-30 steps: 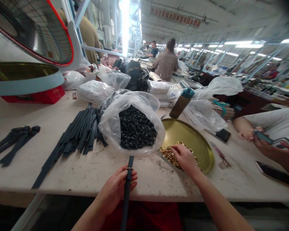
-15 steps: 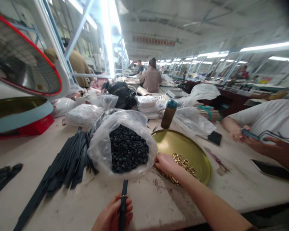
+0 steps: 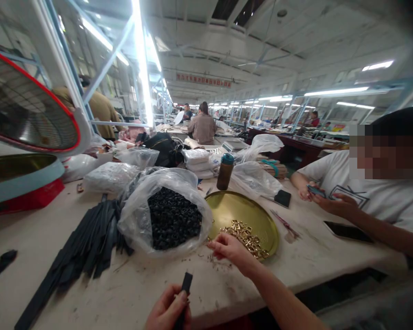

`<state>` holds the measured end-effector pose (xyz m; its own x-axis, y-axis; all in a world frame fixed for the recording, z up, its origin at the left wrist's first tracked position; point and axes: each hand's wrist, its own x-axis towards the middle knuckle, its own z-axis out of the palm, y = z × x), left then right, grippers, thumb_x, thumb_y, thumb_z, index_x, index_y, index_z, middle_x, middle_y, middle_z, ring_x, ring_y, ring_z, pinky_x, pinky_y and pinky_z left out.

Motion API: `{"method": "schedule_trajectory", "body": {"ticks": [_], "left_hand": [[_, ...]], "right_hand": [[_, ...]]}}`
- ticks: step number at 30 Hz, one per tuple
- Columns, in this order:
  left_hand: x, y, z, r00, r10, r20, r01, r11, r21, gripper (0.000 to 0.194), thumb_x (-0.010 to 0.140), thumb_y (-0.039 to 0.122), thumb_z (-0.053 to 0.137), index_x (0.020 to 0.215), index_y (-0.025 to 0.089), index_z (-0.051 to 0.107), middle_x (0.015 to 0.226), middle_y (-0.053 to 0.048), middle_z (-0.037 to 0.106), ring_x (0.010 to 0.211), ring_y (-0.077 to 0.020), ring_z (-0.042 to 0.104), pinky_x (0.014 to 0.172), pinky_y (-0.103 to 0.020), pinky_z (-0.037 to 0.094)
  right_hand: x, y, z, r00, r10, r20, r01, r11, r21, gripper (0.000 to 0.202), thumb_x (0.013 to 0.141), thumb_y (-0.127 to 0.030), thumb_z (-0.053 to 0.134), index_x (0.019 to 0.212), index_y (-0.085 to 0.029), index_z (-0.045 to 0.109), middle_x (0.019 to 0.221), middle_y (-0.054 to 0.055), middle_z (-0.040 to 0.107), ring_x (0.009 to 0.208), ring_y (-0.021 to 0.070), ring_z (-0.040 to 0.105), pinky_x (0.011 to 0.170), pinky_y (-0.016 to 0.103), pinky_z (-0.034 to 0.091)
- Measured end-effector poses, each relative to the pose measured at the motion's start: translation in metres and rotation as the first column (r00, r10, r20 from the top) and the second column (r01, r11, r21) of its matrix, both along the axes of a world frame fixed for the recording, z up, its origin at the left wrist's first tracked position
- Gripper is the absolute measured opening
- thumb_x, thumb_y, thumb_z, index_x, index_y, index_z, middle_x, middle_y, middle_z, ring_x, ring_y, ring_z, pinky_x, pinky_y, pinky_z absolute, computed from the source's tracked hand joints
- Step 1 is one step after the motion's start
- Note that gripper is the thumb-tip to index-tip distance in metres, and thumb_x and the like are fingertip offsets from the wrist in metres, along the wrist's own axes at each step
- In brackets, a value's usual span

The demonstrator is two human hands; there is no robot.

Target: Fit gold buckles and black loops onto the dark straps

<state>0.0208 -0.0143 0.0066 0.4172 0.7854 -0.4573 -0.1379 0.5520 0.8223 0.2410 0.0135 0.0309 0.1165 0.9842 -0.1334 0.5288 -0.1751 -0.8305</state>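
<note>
Head cam first, since that's all we've got: compared with a second ago our view has tipped up toward the ceiling, so our left hand [image 3: 168, 309] has slid to the very bottom edge and we only see the top of it now. It's closed around the dark strap [image 3: 186, 283], whose squared-off end pokes up above the fingers; the little gold fitting we could see on it earlier is hidden now, so can't say if it's still seated. Our right hand [image 3: 227, 247] has pulled back off the middle of the gold buckles [image 3: 248, 237] and now sits at the near rim of the brass tray [image 3: 242, 211], fingers curled in tight like it's pinching something small, but honestly we can't tell if there's a buckle in there. Our guess is that's the pickup done and the piece heading toward the strap. The strap itself looks flat, narrow, matte black-blue, same as the pile of straps [image 3: 89, 238] fanned out to the left. Between them sits the plastic bag of black loops [image 3: 172, 217], mouth open. Past the tray there's a brown bottle [image 3: 225, 171], and a co-worker's hands [image 3: 325, 199] on the right are busy with a phone.
</note>
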Motion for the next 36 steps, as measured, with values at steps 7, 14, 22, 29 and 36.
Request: {"method": "schedule_trajectory", "body": {"ticks": [7, 14, 22, 29, 36], "left_hand": [[0.009, -0.011, 0.026, 0.985, -0.091, -0.145, 0.120, 0.972, 0.203, 0.032, 0.070, 0.048, 0.054, 0.074, 0.017, 0.047, 0.049, 0.003, 0.056, 0.042, -0.0083, 0.047, 0.043, -0.019, 0.036], [0.001, -0.022, 0.028, 0.963, -0.163, -0.216, 0.178, 0.982, 0.054, 0.021, 0.080, 0.036, 0.042, 0.078, 0.016, 0.048, 0.057, -0.001, 0.061, 0.046, -0.0090, 0.055, 0.044, -0.018, 0.037], [-0.004, -0.016, 0.018, 0.980, -0.184, -0.072, 0.179, 0.981, -0.080, 0.027, 0.081, 0.041, 0.047, 0.082, 0.015, 0.050, 0.064, -0.002, 0.063, 0.051, -0.0078, 0.056, 0.046, -0.016, 0.039], [-0.005, 0.004, 0.008, 0.999, 0.037, -0.035, -0.043, 0.986, -0.159, 0.029, 0.072, 0.043, 0.060, 0.079, 0.017, 0.048, 0.057, 0.003, 0.057, 0.044, -0.0053, 0.049, 0.040, -0.013, 0.032], [-0.011, 0.019, 0.003, 0.987, 0.155, 0.039, -0.137, 0.945, -0.298, 0.029, 0.068, 0.036, 0.063, 0.085, 0.016, 0.050, 0.059, 0.003, 0.055, 0.047, -0.0054, 0.048, 0.045, -0.015, 0.035]], "right_hand": [[-0.048, -0.051, 0.000, 0.521, -0.135, -0.842, -0.087, 0.974, -0.211, 0.033, 0.063, -0.036, 0.075, 0.069, -0.018, 0.048, 0.073, -0.003, 0.060, 0.066, 0.0071, 0.056, 0.066, 0.020, 0.044], [-0.061, -0.061, -0.011, 0.464, -0.206, -0.862, -0.082, 0.959, -0.273, 0.034, 0.059, -0.040, 0.077, 0.065, -0.016, 0.053, 0.063, -0.003, 0.057, 0.060, 0.0080, 0.051, 0.061, 0.021, 0.041], [-0.053, -0.052, -0.025, 0.497, -0.238, -0.834, 0.007, 0.963, -0.271, 0.031, 0.059, -0.033, 0.077, 0.071, -0.017, 0.054, 0.067, -0.004, 0.056, 0.059, 0.0070, 0.049, 0.060, 0.022, 0.040], [-0.023, -0.006, -0.027, 0.820, -0.158, -0.551, 0.163, 0.986, -0.040, 0.034, 0.066, -0.045, 0.067, 0.082, -0.018, 0.053, 0.071, -0.001, 0.054, 0.062, 0.0124, 0.053, 0.061, 0.029, 0.046], [0.030, 0.023, -0.033, 0.966, -0.222, -0.133, 0.239, 0.963, 0.122, 0.032, 0.071, -0.049, 0.056, 0.083, -0.019, 0.051, 0.075, 0.004, 0.057, 0.067, 0.0186, 0.055, 0.064, 0.035, 0.045]]}}
